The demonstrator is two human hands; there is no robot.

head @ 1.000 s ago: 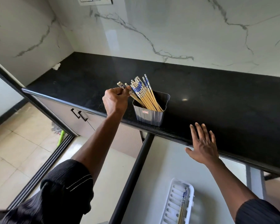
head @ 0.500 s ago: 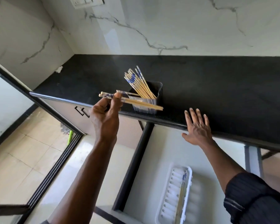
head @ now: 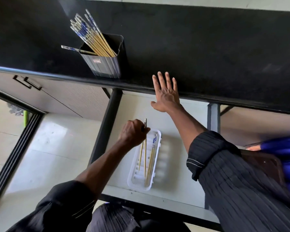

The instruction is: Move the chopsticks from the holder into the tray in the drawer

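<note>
A grey metal holder (head: 105,64) stands near the front edge of the black counter, with several wooden chopsticks (head: 92,37) with blue-and-white tops leaning left in it. Below, the open drawer holds a white slotted tray (head: 157,158). My left hand (head: 132,133) is over the tray's far left end, shut on a pair of chopsticks (head: 145,154) whose tips point down into the tray. Another pair (head: 151,156) lies in the tray beside them. My right hand (head: 166,92) rests flat, fingers spread, on the counter edge.
The black counter (head: 208,47) spans the top. The drawer's dark left rail (head: 105,128) runs beside my left wrist. A closed cabinet door with black handles (head: 28,82) is at the left, and tiled floor lies beyond it.
My left hand has carried the pair of chopsticks from beside the holder down into the drawer, over the tray. The view has tilted downward. My right hand stays on the counter edge.
</note>
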